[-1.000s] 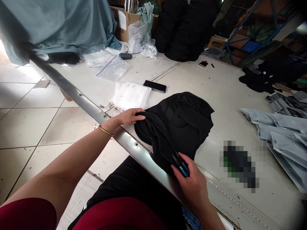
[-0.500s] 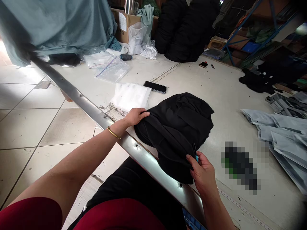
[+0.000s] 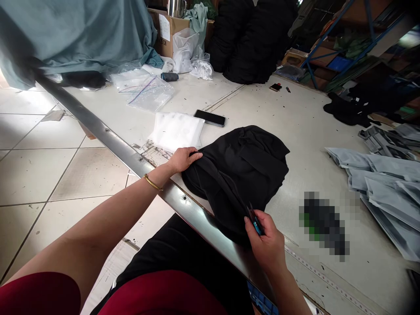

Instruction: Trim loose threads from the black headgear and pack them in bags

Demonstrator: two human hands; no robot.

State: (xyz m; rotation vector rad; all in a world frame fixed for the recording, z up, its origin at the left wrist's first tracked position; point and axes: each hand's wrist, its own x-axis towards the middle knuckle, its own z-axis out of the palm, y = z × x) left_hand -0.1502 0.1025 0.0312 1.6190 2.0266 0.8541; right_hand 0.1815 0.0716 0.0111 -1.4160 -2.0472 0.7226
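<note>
A black cloth garment (image 3: 239, 175) lies bunched in a heap on the pale work table (image 3: 315, 113), close to its metal front edge (image 3: 193, 210). My left hand (image 3: 183, 159), with a gold bangle (image 3: 152, 183) on the wrist, grips the fold at the garment's left side. My right hand (image 3: 264, 236) is at the garment's lower right edge, shut on small blue-handled thread snips (image 3: 255, 223). The dark blades of the snips reach into the black cloth, and their tips are hard to make out against it.
A black smartphone (image 3: 210, 118) and a white plastic-wrapped packet (image 3: 175, 131) lie beyond the garment. Farther back are a clear zip bag (image 3: 142, 89) and a dark thread spool (image 3: 169, 77). Grey-blue cloth pieces (image 3: 383, 183) are stacked at right. A pixelated patch (image 3: 323, 223) covers something on the table.
My right hand has come back left and down to the garment's edge, with the snips showing again. My left hand has shifted slightly left, and the cloth folds have rearranged.
</note>
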